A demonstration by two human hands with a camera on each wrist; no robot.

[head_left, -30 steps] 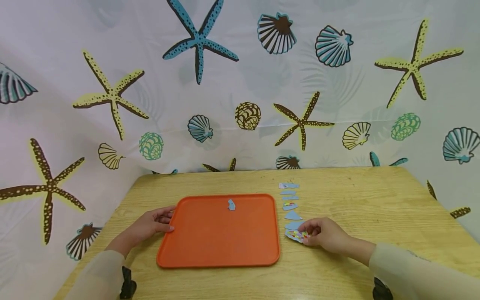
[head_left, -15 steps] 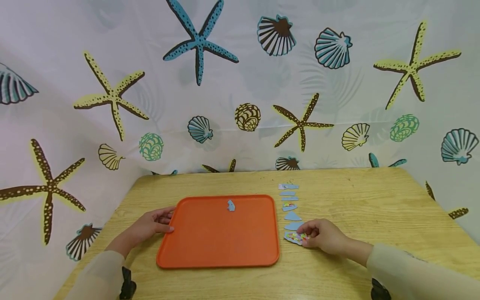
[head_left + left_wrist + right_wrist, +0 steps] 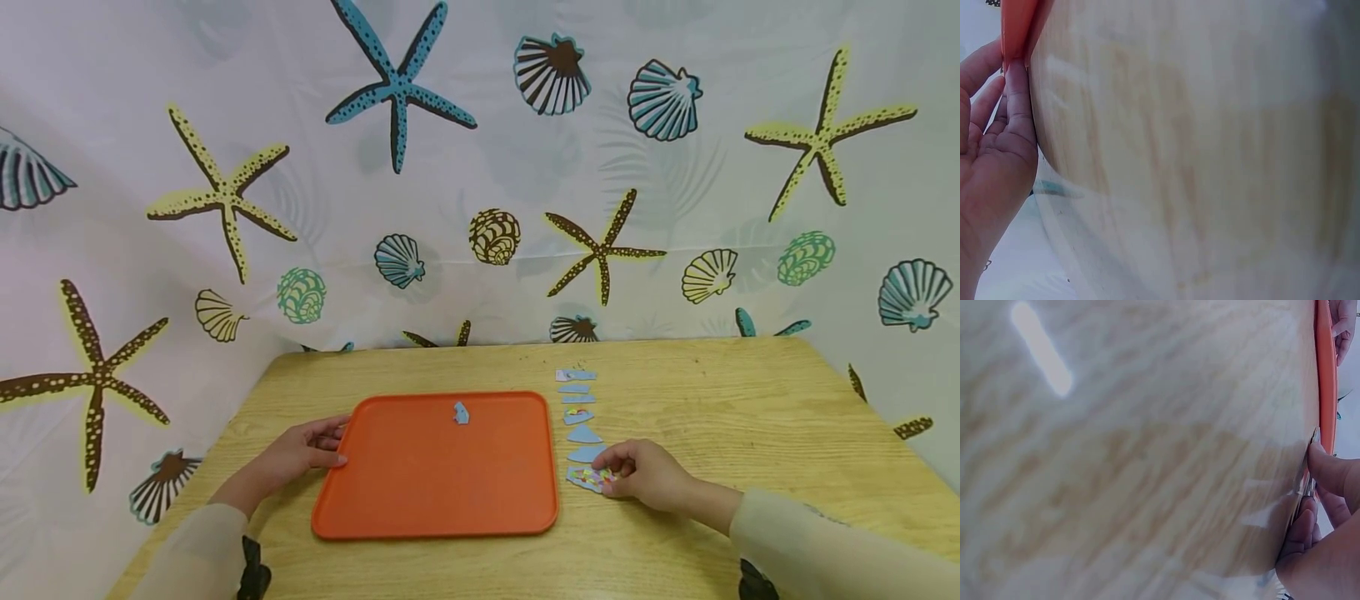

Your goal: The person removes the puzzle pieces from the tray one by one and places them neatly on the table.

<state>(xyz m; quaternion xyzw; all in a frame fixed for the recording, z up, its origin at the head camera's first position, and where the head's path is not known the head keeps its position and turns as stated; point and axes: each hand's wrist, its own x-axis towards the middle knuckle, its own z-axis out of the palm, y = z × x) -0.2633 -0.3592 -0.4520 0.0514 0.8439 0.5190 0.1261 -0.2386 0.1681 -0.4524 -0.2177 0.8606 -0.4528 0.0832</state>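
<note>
My left hand (image 3: 298,452) holds the left edge of the orange tray (image 3: 442,500), its thumb on the rim; the left wrist view shows this hand (image 3: 997,137) with fingers at the tray's edge (image 3: 1016,25). Right of the tray, my right hand (image 3: 647,473) pinches a flat, irregular light-blue piece with a multicoloured pattern (image 3: 588,477). The right fingertips cover this piece's right end. In the right wrist view the thumb and fingers (image 3: 1329,475) are low against the tabletop. Just behind lies a plain light-blue piece (image 3: 585,454).
Several more light-blue pieces run back in a column, among them a triangular piece (image 3: 583,434), a colour-marked piece (image 3: 577,417) and the farthest piece (image 3: 576,376). One small blue piece (image 3: 461,413) lies on the tray near its back rim. A patterned cloth (image 3: 450,292) hangs behind the wooden table (image 3: 750,417).
The patterned piece in my right hand has shifted slightly towards me and left, away from the plain piece behind it. My left hand stays on the tray; the head view has tilted slightly.
</note>
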